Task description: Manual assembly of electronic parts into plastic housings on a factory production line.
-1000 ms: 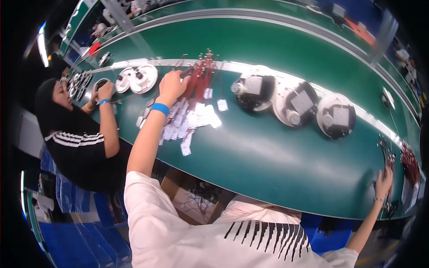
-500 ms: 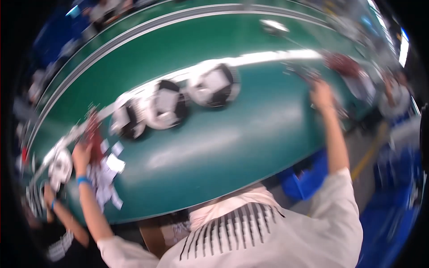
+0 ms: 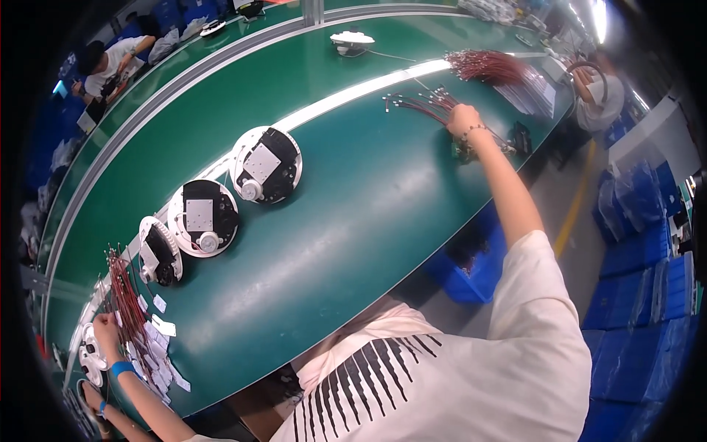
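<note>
Red wires [image 3: 440, 104] fan beside the outstretched right hand [image 3: 464, 120]; left hand [image 3: 108, 331] stretches leftward; whether either grips, I cannot tell.

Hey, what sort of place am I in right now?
Most likely a factory assembly line: three round black-and-white units line a long green workbench, bunches of dark red wires lie on it, and another person is across from it.

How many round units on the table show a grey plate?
3, in one row: the left unit nearest the left hand, the middle unit next, the right unit farthest.
</note>
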{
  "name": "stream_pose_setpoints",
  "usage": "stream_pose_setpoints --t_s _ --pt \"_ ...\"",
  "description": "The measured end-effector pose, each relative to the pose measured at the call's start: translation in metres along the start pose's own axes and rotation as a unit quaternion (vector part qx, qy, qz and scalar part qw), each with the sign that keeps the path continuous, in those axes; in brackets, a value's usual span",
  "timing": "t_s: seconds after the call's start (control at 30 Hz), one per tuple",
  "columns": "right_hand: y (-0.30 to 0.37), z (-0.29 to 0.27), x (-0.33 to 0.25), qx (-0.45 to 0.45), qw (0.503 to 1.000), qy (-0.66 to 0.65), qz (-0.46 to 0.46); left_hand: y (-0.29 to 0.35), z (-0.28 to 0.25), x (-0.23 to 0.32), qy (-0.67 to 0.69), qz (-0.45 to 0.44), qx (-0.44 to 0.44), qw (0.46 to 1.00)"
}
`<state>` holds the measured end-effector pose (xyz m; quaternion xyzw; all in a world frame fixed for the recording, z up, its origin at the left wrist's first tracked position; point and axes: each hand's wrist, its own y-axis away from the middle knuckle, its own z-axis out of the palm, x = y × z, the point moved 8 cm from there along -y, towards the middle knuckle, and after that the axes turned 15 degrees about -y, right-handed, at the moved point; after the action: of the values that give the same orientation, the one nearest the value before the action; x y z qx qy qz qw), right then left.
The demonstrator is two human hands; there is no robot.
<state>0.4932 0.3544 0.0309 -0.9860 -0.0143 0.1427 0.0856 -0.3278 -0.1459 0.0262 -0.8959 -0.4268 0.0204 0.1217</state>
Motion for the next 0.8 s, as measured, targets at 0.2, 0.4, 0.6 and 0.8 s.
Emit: stream_pose_setpoints --t_s 0.2,0.4,0.6,0.8 --pt "0.011 -0.049 -0.026 0.043 0.992 -0.109 -0.054 -0.004 -0.057 -0.097 0.177 -0.032 0.104 0.978" --pt "0.028 -0.095 -0.006 0.166 0.691 -0.701 -0.062 0.036 -0.011 0.01 -0.01 0.033 -0.002 0.999" --pt "0.037 -0.093 -0.07 -0.103 0.399 -0.896 -0.164 0.061 -0.008 0.01 -0.109 -0.009 -0.019 0.994" --pt "0.031 -0.085 -0.043 -0.15 0.381 -0.904 -0.12 0.06 -0.015 0.046 -0.076 -0.074 -0.044 0.993"
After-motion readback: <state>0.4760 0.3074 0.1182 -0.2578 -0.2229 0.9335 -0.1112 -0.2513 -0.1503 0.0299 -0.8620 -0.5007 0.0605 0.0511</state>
